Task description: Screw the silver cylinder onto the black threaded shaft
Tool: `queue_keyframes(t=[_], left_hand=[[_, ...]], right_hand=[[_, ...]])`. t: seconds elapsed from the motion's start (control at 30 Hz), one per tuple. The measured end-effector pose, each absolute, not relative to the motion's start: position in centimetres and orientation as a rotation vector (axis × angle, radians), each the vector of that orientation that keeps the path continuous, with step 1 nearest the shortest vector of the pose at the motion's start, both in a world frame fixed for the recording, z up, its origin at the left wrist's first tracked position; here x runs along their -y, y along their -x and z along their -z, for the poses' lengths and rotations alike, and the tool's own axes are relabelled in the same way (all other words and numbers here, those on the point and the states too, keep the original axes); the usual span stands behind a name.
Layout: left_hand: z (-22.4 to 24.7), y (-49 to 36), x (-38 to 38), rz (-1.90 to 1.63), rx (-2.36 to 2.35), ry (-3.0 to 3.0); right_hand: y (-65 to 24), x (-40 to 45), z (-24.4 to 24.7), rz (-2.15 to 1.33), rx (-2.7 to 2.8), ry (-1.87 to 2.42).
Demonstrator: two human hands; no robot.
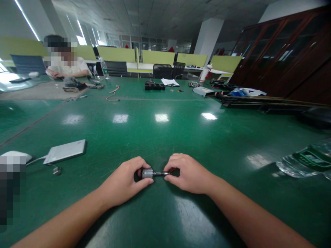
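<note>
A small metal part (pixel 148 173), a grey cylinder with a thin dark shaft pointing right, lies level just above or on the green table (pixel 160 141). My left hand (pixel 128 181) grips the cylinder between thumb and fingers. The far end of the shaft (pixel 159 174) is pinched by my right hand (pixel 184 174), whose fingertips hide its tip. Between the two hands a short length of shaft shows.
At the left lies a white power bank (pixel 66 151) with a cable. A clear bottle (pixel 305 160) lies on its side at the right. Farther back are a black tray (pixel 154 86), papers (pixel 170 82), long dark strips (pixel 271 103) and a seated person (pixel 67 62).
</note>
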State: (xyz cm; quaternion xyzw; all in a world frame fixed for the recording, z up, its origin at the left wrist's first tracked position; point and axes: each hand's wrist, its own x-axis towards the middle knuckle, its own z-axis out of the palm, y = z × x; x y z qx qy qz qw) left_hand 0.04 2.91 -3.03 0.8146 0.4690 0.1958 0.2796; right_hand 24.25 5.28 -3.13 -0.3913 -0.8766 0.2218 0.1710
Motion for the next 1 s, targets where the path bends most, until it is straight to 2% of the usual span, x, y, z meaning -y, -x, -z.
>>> queue_keyframes(t=[0.2,0.7,1.0], left_hand=[[2.9,0.0,-2.9,-0.524,-1.249,-2.202],[3.3,0.4,-3.0,-0.535,-1.197,-2.216],[3.2,0.2,-3.1,-0.546,-1.176,-2.218]], right_hand=[[-26.0,-6.3,2.3,-0.652,2.494,1.221],[-23.0,-4.7,3.7,-0.766,2.306,1.056],[-22.2,-4.4,4.3,-0.71,2.337,0.961]])
